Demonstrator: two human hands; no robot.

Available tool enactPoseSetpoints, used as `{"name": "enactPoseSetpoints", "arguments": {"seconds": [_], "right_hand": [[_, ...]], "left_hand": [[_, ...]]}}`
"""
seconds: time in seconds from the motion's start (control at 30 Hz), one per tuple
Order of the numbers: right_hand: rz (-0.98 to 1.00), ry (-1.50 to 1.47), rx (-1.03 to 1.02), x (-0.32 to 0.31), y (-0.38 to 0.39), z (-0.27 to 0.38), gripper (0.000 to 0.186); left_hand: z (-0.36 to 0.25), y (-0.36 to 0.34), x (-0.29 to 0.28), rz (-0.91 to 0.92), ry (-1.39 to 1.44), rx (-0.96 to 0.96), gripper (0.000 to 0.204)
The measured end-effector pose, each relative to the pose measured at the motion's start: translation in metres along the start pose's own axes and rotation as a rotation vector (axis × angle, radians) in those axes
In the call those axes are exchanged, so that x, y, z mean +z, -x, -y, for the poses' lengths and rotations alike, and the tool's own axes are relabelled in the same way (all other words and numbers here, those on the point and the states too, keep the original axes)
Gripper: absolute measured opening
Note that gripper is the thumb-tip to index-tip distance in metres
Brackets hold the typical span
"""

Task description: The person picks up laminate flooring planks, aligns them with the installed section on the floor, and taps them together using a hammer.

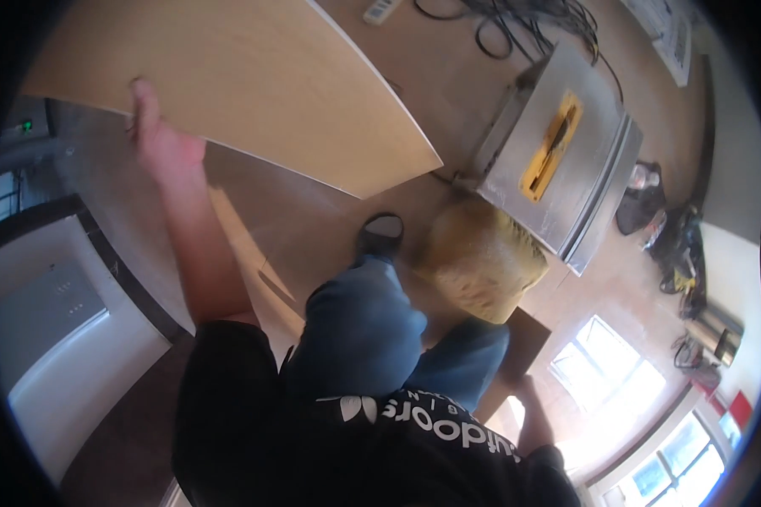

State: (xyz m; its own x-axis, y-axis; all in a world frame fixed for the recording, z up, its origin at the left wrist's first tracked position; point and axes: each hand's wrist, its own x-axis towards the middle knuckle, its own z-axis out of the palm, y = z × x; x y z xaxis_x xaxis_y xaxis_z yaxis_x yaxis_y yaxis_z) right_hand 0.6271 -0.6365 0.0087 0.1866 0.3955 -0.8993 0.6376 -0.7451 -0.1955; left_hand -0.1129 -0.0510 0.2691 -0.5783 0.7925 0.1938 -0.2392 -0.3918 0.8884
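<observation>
Your large, flat, tan panel (254,93) with pale edges extends beyond your left hand (167,145), clamped on its near edge; I can't tell your right hand's (530,400) grip.

The large panel (254,84) has a smooth, matt, wood-like face. The saw table (596,127) is bare metal with a dull sheen; its rail (602,194) is smooth metal. The sack (482,258) is wrinkled, resembling plastic, and slightly glossy. The trousers (359,325) are denim; the shirt (330,448) is matt cloth. The floor (435,101) appears matt.
</observation>
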Motion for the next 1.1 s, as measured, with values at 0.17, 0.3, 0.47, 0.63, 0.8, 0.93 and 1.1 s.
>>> {"name": "enactPoseSetpoints", "arguments": {"seconds": [0.17, 0.3, 0.47, 0.63, 0.8, 0.93, 1.1], "right_hand": [[-0.186, 0.275, 0.05, 0.007, 0.068, 0.071, 0.056], [-0.246, 0.365, 0.021, -0.03, 0.148, 0.13, 0.051], [-0.213, 0.342, 0.082, -0.092, 0.332, 0.22, 0.051], [-0.156, 0.497, -0.088, -0.176, 0.488, 0.305, 0.047], [-0.227, 0.567, -0.523, -0.221, 0.519, 0.373, 0.041], [-0.307, 0.543, -0.589, -0.23, 0.541, 0.478, 0.044], [-0.37, 0.617, -0.615, -0.23, 0.566, 0.555, 0.046]], "left_hand": [[-0.06, -0.042, 0.081, -0.135, -0.007, 0.263, 0.036], [-0.131, -0.083, 0.072, -0.198, -0.339, 0.373, 0.036], [-0.277, -0.096, 0.047, -0.47, -0.373, 0.065, 0.047], [-0.441, -0.089, 0.01, -0.502, -0.747, 0.04, 0.046], [-0.607, -0.1, 0.005, -0.333, -1.041, 0.067, 0.047], [-0.682, -0.104, -0.056, -0.358, -0.888, -0.037, 0.059], [-0.762, -0.107, -0.105, -0.49, -0.695, 0.15, 0.036]]}}
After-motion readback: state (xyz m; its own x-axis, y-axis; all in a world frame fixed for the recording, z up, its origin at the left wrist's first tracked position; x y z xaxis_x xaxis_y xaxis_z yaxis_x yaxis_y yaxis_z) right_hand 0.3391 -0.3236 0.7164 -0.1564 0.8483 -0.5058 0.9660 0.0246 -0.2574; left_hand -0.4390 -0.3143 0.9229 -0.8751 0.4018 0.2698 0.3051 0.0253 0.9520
